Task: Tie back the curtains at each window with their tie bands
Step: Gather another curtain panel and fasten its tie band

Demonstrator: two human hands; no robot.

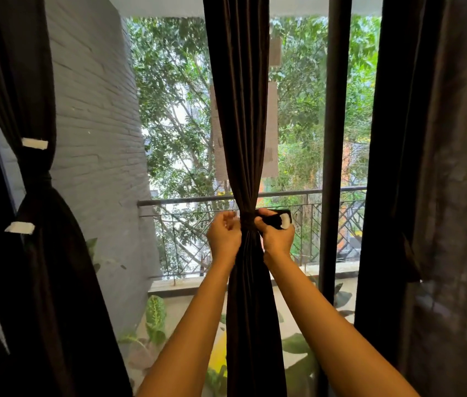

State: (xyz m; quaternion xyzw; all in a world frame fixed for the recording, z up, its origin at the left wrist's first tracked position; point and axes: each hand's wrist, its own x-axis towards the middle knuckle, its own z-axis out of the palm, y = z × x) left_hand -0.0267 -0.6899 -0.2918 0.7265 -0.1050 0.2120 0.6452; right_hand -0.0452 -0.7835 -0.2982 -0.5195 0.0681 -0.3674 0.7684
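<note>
At far left, a dark brown curtain panel (43,253) hangs already cinched. In the middle, the left hand (224,233) curls against the gathered dark brown middle curtain (243,110); whether it grips anything I cannot tell. The right hand (276,237) pinches the dark fabric tie band (273,217), wrapped round that curtain's waist, near its white-patched end. If the pinch slackens before the patch meets its mate (probably hidden behind), the folds could spring loose. The dark right curtain (441,167) seems untied.

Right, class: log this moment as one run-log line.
step: fastening tie band round middle curtain | left hand: beside curtain, grip unclear | right hand: holds tie band end | left curtain: already tied
</note>
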